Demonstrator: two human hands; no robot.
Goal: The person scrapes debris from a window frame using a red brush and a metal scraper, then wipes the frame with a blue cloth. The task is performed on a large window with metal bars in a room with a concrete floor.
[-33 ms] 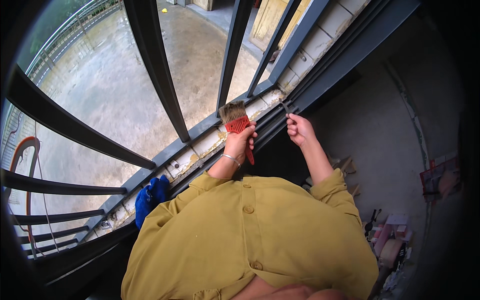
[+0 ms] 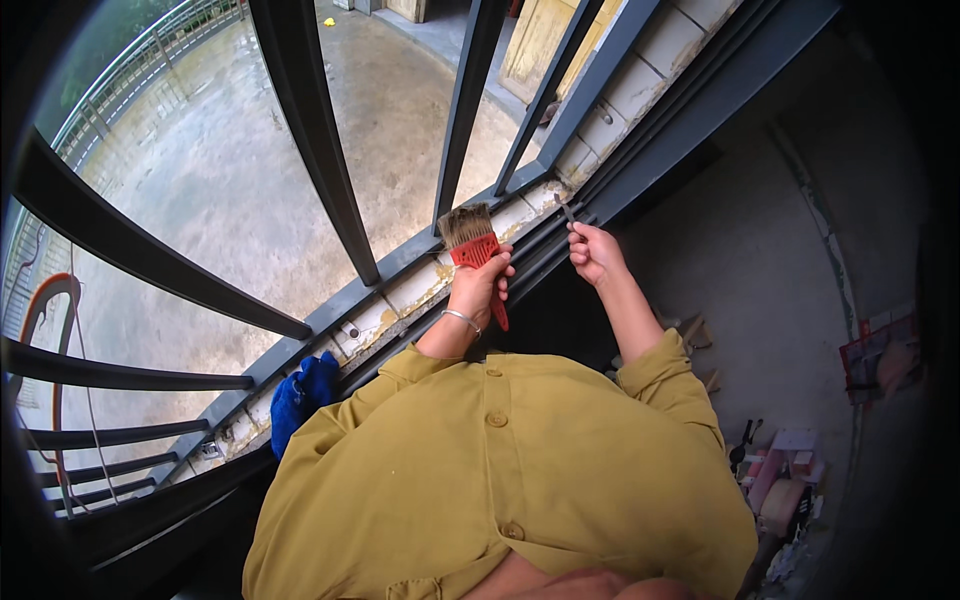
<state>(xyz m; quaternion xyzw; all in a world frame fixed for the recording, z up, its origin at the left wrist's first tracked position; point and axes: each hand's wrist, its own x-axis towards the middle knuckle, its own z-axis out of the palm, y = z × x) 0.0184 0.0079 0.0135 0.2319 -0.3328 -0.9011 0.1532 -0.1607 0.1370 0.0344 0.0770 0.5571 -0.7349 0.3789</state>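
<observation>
My left hand (image 2: 482,288) is closed round the red handle of a flat brush (image 2: 474,248). Its brown bristles point away from me, over the tiled sill (image 2: 408,288) close to the window's bottom rail. In my right hand (image 2: 596,254), fingers closed, is a thin, dark metal tool (image 2: 566,208) whose exact kind I cannot make out. Its tip is at the right part of the sill, beside the sliding-window track (image 2: 590,212); whether it touches the surface, I cannot tell. Worn tiles with yellowish patches run along the sill.
Dark window bars (image 2: 318,150) rise beyond the sill. A bunched blue cloth (image 2: 304,392) lies on its left part. The window frame (image 2: 690,110) slants up at the right. Inside, a pink box of odds and ends (image 2: 786,466) stands at lower right. Outside is a concrete yard (image 2: 230,180).
My right hand has shifted slightly left with the thin tool, whose tip is now a little farther left and away from me. The left hand and brush stay in place.
</observation>
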